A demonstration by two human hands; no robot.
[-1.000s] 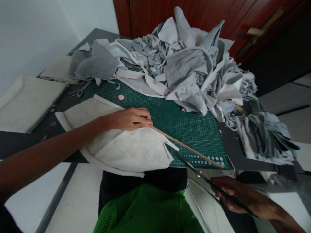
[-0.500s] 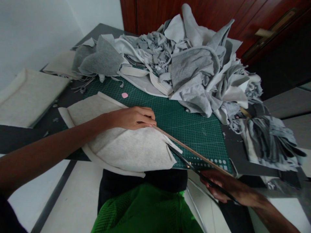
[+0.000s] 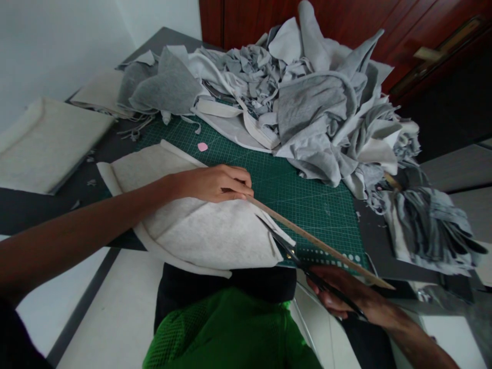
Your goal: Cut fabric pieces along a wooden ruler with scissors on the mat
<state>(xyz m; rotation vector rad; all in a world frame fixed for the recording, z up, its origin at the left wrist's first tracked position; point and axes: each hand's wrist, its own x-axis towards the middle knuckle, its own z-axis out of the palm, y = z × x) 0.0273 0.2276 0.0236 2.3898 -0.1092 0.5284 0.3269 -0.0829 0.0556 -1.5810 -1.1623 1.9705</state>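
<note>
A cream fabric piece (image 3: pixel 215 236) lies over the near edge of the green cutting mat (image 3: pixel 319 205). My left hand (image 3: pixel 226 183) is closed on the end of a long thin wooden strip (image 3: pixel 307 236) and rests on the fabric's upper edge. The strip slants down to the right, past my right hand. Black scissors (image 3: pixel 286 247) are in my right hand (image 3: pixel 338 292), fingers round the handles. Their blades are at the fabric's right part, one lying over it, beside a narrow cut strip of fabric (image 3: pixel 282 234).
Grey and white fabric scraps (image 3: pixel 311 107) are heaped along the back. Folded grey cloth (image 3: pixel 430 225) lies at the right, another cream piece (image 3: pixel 49 146) at the left. A small pink piece (image 3: pixel 202 147) sits on the mat. Behind stands a red-brown door (image 3: pixel 253 20).
The scissors and my right hand have moved left and up, so the blade tip reaches further over the fabric. My left hand keeps its hold. The whole view has shifted slightly.
</note>
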